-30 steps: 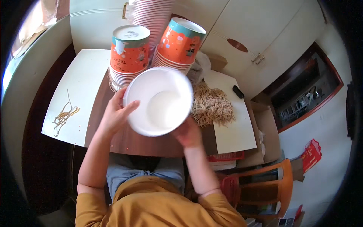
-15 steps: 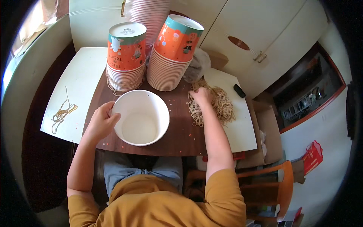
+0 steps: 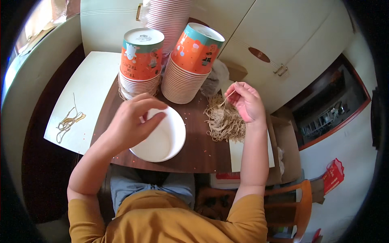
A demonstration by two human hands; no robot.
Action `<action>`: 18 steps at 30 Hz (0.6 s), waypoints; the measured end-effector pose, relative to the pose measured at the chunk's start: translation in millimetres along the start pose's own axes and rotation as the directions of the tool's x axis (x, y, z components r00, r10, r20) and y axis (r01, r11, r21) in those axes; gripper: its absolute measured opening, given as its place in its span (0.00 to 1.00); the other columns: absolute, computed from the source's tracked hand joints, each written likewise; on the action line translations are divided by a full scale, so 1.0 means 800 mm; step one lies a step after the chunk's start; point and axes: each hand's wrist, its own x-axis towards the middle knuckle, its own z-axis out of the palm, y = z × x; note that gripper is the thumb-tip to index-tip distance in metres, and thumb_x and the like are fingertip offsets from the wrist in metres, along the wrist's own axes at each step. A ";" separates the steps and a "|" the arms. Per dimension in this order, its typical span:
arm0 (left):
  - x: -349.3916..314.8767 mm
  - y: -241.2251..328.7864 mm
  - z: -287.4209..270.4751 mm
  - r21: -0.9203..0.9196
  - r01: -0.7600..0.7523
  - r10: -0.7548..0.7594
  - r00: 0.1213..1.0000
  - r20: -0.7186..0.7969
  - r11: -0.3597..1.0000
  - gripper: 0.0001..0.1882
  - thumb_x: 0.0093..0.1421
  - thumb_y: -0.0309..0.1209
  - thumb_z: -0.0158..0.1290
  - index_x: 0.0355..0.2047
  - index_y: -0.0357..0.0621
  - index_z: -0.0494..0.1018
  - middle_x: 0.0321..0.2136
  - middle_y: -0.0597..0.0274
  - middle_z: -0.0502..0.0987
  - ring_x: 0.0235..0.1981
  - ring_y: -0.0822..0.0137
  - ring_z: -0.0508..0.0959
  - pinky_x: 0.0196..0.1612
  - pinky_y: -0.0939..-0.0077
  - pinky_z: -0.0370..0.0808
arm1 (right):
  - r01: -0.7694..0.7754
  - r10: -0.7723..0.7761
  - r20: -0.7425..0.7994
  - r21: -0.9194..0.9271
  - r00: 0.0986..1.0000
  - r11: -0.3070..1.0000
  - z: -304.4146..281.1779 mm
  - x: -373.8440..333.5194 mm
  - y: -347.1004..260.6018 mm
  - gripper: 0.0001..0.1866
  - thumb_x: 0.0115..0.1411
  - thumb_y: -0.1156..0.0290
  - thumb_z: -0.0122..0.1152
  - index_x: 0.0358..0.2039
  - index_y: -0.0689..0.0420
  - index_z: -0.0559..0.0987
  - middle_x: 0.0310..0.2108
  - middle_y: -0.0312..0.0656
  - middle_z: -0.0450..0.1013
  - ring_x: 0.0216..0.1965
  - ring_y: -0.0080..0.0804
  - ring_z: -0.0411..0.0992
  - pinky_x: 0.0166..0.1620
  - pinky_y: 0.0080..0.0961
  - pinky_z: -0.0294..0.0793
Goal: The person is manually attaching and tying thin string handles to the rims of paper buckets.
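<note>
A white paper bucket (image 3: 172, 139) stands mouth up at the near middle of the brown table. My left hand (image 3: 131, 121) hovers over its left rim, thumb and fingers apart, holding nothing. Over to the right, my right hand (image 3: 249, 103) is raised above a heap of thin beige cords (image 3: 225, 123). Its thumb and fingers pinch one cord (image 3: 229, 95), whose lower part runs down toward the heap. Whether that cord is fully free of the others cannot be seen.
Two upside-down stacks of orange and teal printed buckets, a left stack (image 3: 142, 60) with cords around its base and a right stack (image 3: 190, 67), stand at the back. Loose cords (image 3: 69, 123) lie on the white left leaf. A wooden chair (image 3: 302, 206) is at lower right.
My left hand has let go of the bucket's rim and moved right, above it. My right hand has risen out of the heap and to the right, pinching a cord.
</note>
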 end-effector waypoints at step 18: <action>0.021 0.022 0.003 -0.075 -0.165 0.177 0.962 0.206 0.983 0.08 0.57 0.27 0.53 0.29 0.33 0.77 0.24 0.49 0.78 0.25 0.54 0.78 0.31 0.66 0.74 | 0.179 -0.211 0.017 -0.598 0.977 0.781 0.109 -0.051 0.012 0.13 0.61 0.65 0.60 0.36 0.63 0.75 0.30 0.41 0.75 0.31 0.32 0.74 0.39 0.26 0.74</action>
